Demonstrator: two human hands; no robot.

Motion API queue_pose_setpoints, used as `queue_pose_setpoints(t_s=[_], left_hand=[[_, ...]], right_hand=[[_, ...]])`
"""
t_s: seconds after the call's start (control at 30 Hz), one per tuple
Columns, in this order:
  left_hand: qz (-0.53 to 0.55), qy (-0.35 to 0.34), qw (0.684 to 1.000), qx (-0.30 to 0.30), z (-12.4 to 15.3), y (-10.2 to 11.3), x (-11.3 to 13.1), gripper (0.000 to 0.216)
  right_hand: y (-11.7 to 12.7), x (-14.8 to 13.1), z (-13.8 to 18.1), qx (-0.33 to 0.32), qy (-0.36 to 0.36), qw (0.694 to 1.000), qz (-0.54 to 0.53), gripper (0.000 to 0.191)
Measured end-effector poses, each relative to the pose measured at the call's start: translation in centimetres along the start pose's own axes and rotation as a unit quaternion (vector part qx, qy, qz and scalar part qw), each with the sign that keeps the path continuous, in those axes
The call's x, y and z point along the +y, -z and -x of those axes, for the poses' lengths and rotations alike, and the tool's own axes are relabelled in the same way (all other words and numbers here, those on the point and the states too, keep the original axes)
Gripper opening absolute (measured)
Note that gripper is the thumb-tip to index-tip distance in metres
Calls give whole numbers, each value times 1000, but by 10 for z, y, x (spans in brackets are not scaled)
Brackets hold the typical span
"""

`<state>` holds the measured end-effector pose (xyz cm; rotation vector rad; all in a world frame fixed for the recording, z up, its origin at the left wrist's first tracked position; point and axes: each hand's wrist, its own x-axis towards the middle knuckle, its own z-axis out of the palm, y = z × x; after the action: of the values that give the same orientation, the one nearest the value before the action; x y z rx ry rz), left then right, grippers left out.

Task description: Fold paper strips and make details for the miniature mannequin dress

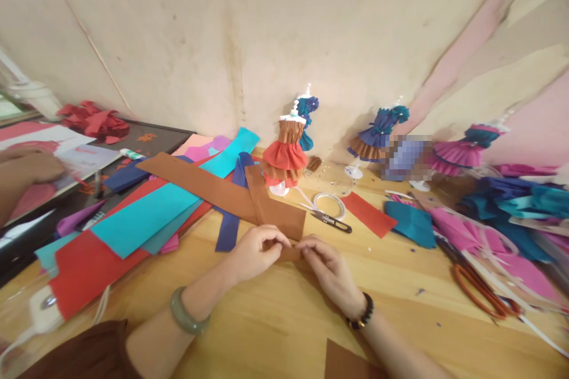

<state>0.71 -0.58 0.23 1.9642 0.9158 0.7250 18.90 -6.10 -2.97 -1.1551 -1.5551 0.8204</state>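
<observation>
Both hands at work near the middle of the pale wooden desk [275, 325].

- Left hand [253, 254]: fingers narrow, thumb and forefinger pinched on the near end of a brown paper strip [278, 216]. Green stone bangle [186, 315] on that wrist.
- Right hand [329, 269]: fingers likewise narrow, pinching the same end from the other side, fingertips almost meeting the left ones. Black bead bracelet [363, 314] on that wrist.
- The strip lies flat on the desk, running from the hands toward the far edge; its near end looks folded over between the fingers.
- Just beyond the strip, at the far edge by the wall: small white mannequin in a red and brown pleated paper dress [284, 157].
- Right of the strip, near it: black thread snips [332, 222].
- Toward the left edge: overlapping teal paper sheet [142, 216] and red paper sheet [84, 266].
- Toward the right edge: orange-handled scissors [480, 290], well apart from the hands.
- Far left: another person's hand [26, 169] resting on papers.
</observation>
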Motion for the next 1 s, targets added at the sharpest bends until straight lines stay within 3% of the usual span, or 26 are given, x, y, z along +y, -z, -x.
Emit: queue_pose_setpoints(t_s=[0.33,0.63,1.0], left_hand=[[39,68,997,20,-2,-7,-5,13],[45,38,998,35,-4,-6,-10,14],[8,26,999,34,-4,-3,-12,8]], right_hand=[[-6,5,1,49,-18,998,27,11],[-5,2,-2,78,-4,996,49,11],[-3,0,-1,61,-12,996,57,12]])
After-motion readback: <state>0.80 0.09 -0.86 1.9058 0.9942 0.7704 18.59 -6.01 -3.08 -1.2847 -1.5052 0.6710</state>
